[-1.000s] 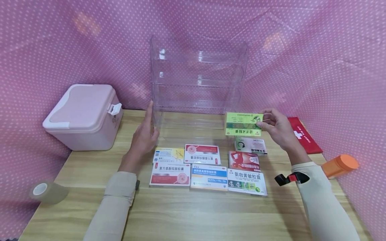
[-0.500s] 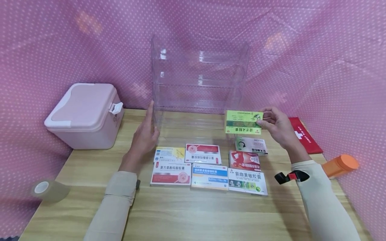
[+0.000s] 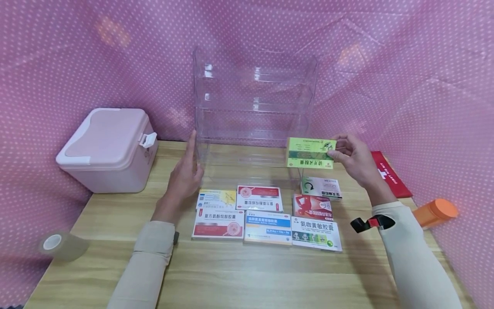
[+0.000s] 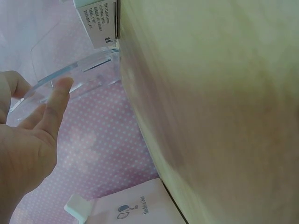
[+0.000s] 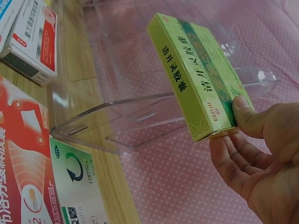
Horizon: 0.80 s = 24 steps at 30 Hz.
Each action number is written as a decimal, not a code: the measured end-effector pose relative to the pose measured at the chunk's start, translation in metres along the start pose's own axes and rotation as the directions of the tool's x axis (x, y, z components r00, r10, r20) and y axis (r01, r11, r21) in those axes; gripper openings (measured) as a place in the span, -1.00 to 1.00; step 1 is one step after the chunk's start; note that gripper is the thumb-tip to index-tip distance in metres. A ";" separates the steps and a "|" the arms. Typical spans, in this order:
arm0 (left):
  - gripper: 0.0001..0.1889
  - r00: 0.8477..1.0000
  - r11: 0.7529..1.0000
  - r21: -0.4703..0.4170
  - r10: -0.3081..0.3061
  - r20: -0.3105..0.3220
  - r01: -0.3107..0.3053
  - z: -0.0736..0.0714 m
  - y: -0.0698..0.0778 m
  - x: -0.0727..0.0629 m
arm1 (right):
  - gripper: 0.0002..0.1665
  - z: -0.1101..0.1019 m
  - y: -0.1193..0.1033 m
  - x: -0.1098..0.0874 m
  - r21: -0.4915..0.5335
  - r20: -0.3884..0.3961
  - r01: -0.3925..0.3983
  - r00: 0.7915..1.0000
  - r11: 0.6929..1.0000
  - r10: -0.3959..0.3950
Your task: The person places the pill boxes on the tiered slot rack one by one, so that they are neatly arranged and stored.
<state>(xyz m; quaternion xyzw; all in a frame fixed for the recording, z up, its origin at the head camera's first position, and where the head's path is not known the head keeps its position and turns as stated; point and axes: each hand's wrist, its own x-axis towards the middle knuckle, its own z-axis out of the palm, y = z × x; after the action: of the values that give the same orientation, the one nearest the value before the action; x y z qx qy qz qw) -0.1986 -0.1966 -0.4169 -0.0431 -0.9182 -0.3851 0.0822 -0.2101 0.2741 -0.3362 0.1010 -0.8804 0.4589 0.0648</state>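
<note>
A clear plastic tiered rack (image 3: 251,122) stands at the back of the table. At its left side my left hand (image 3: 186,174) holds the side wall, with the thumb by the front edge and the fingers along the outside, as the left wrist view also shows. My right hand (image 3: 356,161) pinches a yellow-green medicine box (image 3: 310,153) by its right end, between thumb and fingers. The box is raised in front of the rack's lower right part. Below it lie a white-and-green medicine box (image 3: 321,188) and a red medicine box (image 3: 312,207).
More medicine boxes lie in front of the rack, among them a blue-and-white one (image 3: 268,227) and a red-and-white one (image 3: 218,224). A pink medicine chest (image 3: 108,150) and a tape roll (image 3: 63,246) stand left. A red first aid pouch (image 3: 391,174) and orange bottle (image 3: 436,213) are right.
My right hand has raised the yellow-green medicine box slightly, toward the rack. My left hand keeps its place at the rack's side. The boxes on the table have not moved.
</note>
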 end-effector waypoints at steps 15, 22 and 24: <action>0.15 1.000 1.000 -0.008 0.002 0.006 -0.002 -0.001 -0.001 0.000 | -0.51 0.010 -0.012 0.011 -0.001 0.007 0.001 1.000 1.000 -0.001; 0.15 1.000 1.000 -0.006 -0.006 0.012 0.006 -0.002 0.000 0.000 | -0.49 0.015 -0.010 0.016 0.033 0.025 0.014 1.000 0.999 -0.015; 0.15 1.000 1.000 -0.006 -0.009 0.014 0.009 -0.002 0.000 0.000 | -0.49 0.016 -0.012 0.018 0.032 0.027 0.024 0.999 0.999 -0.025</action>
<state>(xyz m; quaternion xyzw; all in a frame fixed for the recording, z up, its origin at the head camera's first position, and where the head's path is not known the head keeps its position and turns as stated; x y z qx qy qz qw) -0.1981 -0.1981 -0.4158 -0.0419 -0.9179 -0.3877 0.0740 -0.2253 0.2523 -0.3322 0.1191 -0.8725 0.4704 0.0570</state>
